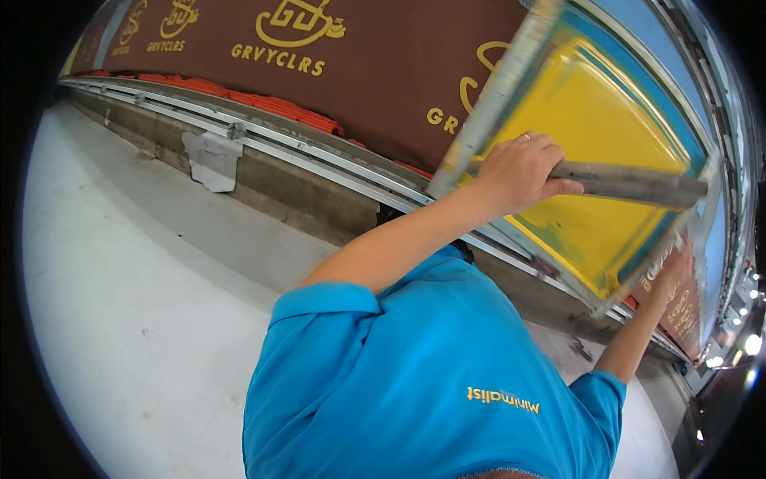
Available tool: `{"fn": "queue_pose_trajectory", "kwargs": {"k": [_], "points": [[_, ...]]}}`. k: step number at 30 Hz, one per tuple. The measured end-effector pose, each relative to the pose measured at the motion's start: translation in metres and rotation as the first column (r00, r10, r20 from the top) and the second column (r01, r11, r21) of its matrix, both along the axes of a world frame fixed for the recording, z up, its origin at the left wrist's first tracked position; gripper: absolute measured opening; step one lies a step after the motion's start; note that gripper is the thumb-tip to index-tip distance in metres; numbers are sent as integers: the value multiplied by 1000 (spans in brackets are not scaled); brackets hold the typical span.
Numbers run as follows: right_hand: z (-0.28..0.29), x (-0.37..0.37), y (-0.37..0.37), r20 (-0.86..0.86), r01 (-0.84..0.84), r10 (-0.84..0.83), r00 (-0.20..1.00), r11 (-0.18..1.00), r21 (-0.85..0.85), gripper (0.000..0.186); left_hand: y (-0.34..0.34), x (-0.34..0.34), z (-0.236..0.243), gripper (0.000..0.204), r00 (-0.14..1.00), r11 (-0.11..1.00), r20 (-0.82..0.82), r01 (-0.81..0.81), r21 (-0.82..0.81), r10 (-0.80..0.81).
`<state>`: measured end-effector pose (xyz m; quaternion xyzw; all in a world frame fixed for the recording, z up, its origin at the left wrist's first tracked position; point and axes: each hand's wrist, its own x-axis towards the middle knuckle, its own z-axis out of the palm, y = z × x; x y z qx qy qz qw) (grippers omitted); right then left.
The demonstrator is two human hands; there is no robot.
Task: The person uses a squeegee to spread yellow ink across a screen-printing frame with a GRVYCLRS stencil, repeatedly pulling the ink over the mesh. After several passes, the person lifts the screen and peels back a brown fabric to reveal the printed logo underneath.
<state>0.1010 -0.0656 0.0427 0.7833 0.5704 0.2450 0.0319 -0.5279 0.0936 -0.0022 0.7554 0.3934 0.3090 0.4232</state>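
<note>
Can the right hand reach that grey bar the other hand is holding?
Probably yes. The right hand sits at the screen frame corner, near the grey bar and its free end, with only yellow mesh between.

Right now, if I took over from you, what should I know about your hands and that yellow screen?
Left hand: closed round the grey squeegee, which lies across the yellow screen.
Right hand: gripping the frame at its near right corner.
The screen sits over the brown cloth on the long table.
Done: yellow designs already show on the cloth to the left.
Left: whether this pull is finished cannot be told; the cloth carries on to the right.
</note>
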Motion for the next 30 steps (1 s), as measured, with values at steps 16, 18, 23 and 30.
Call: {"fn": "queue_pose_trajectory", "kwargs": {"k": [16,18,23,30], "points": [[41,-121,-88,-731,777,-298,615,389,495,29,65,93,-190,88,934,670,354,239,-703,38],[31,-95,-103,-730,781,-313,608,400,480,30,63,110,-188,88,954,672,299,208,-711,21],[44,112,-190,-207,228,-185,961,952,205,32,31,182,-164,88,954,689,269,106,-717,134],[-37,333,-177,-284,490,-517,807,856,-165,44,-22,285,-103,83,961,648,192,19,-761,197]]}}
